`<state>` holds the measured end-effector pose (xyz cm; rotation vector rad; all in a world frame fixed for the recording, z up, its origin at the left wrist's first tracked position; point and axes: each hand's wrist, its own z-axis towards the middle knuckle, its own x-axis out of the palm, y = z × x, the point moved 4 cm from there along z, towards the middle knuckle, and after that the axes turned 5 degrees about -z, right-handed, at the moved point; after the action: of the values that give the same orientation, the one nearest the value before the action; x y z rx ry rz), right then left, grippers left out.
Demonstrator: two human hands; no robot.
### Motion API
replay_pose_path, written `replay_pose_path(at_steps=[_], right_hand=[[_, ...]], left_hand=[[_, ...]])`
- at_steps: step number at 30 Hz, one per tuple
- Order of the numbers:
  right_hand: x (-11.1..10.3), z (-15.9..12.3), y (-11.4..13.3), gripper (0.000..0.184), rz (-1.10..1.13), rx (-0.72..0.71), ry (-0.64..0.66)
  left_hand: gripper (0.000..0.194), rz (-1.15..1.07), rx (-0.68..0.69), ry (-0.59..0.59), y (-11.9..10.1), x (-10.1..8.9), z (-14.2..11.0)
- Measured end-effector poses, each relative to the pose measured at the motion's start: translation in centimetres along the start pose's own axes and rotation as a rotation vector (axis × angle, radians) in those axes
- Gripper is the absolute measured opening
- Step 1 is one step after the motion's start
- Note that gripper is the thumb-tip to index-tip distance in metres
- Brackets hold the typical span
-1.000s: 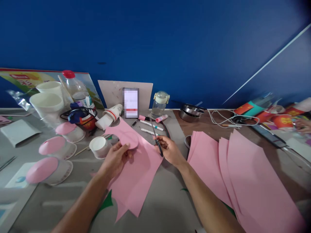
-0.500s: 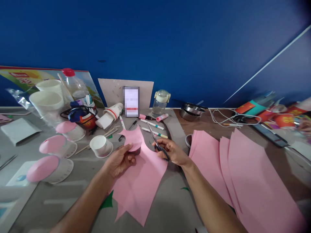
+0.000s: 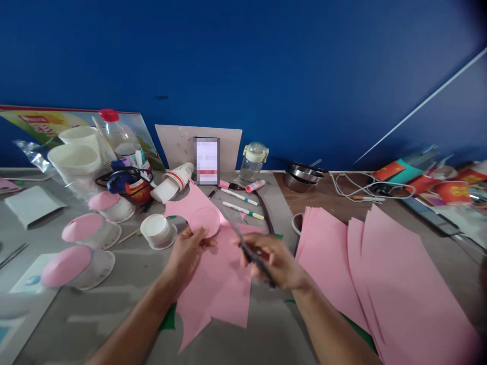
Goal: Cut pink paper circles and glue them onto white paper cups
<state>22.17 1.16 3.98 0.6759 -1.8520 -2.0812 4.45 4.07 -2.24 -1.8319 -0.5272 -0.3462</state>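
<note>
My left hand [image 3: 189,248] pinches a pink paper sheet [image 3: 218,284] near a circle shape [image 3: 204,222] at its top edge, holding it just above the grey table [image 3: 114,309]. My right hand [image 3: 276,261] is closed round dark scissors [image 3: 251,253], blurred by motion, with the blades pointing up-left toward the sheet's right side. A small white paper cup [image 3: 158,230] lies just left of my left hand.
A fan of pink sheets [image 3: 380,274] covers the right. Pink-covered cups [image 3: 81,228] sit at left, with stacked white cups [image 3: 74,157], a bottle [image 3: 117,134], a phone [image 3: 206,160], a jar [image 3: 253,162], pens [image 3: 239,196], metal bowls [image 3: 302,175] and cables [image 3: 353,185] behind.
My right hand with the scissors has dropped toward me and tilted. My left hand has turned the pink sheet, so the circle shape now faces up.
</note>
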Motion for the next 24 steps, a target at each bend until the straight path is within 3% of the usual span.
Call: replay_pose_path(at_steps=[3, 5, 8, 17, 24], right_hand=[[2.3, 0.6, -1.2, 0.028, -0.080, 0.096, 0.104], [2.7, 1.2, -2.2, 0.022, -0.205, 0.100, 0.051], [2.4, 1.6, -3.3, 0.020, -0.313, 0.092, 0.021], [0.2, 1.4, -3.7, 0.018, -0.304, 0.165, 0.063], [0.6, 1.7, -4.9, 0.019, -0.292, 0.182, 0.099]], left_hand=[[0.021, -0.033, 0.031, -0.021, -0.3, 0.0, 0.3], [0.021, -0.064, 0.060, -0.046, -0.5, -0.2, 0.4], [0.021, -0.101, 0.088, -0.104, -0.8, -0.5, 0.5], [0.022, -0.050, 0.158, -0.179, -1.5, -1.1, 0.5], [0.027, -0.081, 0.177, -0.200, -1.6, -0.8, 0.3]])
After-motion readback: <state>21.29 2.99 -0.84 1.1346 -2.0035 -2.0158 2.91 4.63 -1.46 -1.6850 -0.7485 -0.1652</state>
